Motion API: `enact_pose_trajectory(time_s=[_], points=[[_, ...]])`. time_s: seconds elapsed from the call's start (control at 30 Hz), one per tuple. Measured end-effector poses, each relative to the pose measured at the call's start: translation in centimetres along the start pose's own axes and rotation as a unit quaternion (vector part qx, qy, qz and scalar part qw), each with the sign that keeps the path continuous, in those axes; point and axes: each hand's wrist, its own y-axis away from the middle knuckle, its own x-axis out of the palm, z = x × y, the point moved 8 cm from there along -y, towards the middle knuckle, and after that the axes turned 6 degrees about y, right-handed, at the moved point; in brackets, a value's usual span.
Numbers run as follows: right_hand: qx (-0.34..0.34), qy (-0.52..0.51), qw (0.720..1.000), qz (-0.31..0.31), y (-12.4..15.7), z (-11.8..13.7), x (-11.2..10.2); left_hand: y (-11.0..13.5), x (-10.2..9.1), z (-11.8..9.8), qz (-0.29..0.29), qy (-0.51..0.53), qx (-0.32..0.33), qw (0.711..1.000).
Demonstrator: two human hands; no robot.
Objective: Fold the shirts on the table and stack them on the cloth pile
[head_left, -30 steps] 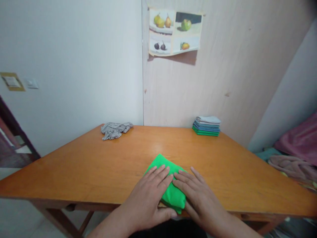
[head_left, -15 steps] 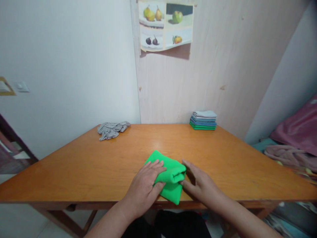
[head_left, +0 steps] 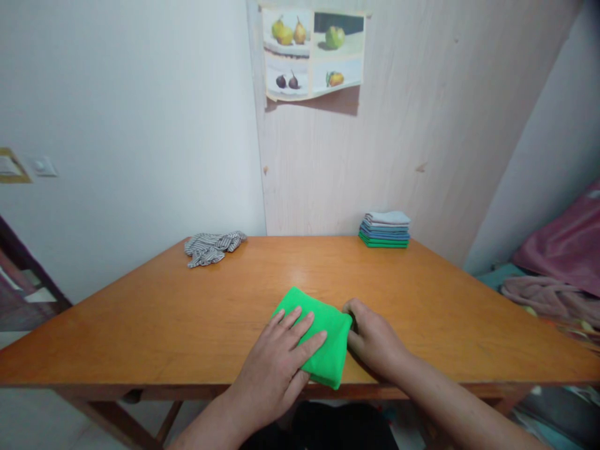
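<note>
A folded bright green cloth point(head_left: 328, 331) lies near the front edge of the orange wooden table point(head_left: 187, 312). My left hand point(head_left: 276, 365) rests flat on the cloth's left half, fingers spread. Against the cloth's right edge sits my right hand point(head_left: 372, 337), its fingers curled and tucked at the fold, gripping that side of the cloth.
A crumpled striped cloth point(head_left: 210, 245) lies at the table's far left. At the far right, a neat stack of folded cloths point(head_left: 385, 229) stands by the wooden wall panel. Piled fabrics point(head_left: 557, 275) lie off the table to the right.
The raised fold of the green cloth has been laid down flat. My left hand slid over the top and flattened. My right hand curled in at the cloth's right edge.
</note>
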Motion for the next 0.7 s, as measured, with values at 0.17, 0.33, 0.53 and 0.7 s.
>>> enact_pose_trajectory(time_s=[0.17, 0.33, 0.53, 0.7], points=[[-0.056, -0.012, 0.997, 0.044, -0.3, 0.6, -0.2, -0.1, -0.2, 0.0, 0.002, 0.017, -0.006, 1.0], [-0.064, 0.01, 0.996, 0.068, -0.7, 0.5, -0.7, -0.1, -0.3, 0.1, 0.002, 0.039, -0.016, 0.999], [0.0, 0.019, 0.998, 0.056, -1.1, -0.5, -0.4, 0.0, -0.2, 0.1, -0.005, 0.037, -0.023, 0.999], [0.017, 0.002, 0.998, 0.069, -1.4, -1.4, 0.0, 0.0, -0.2, -0.1, 0.002, 0.032, -0.019, 0.999]])
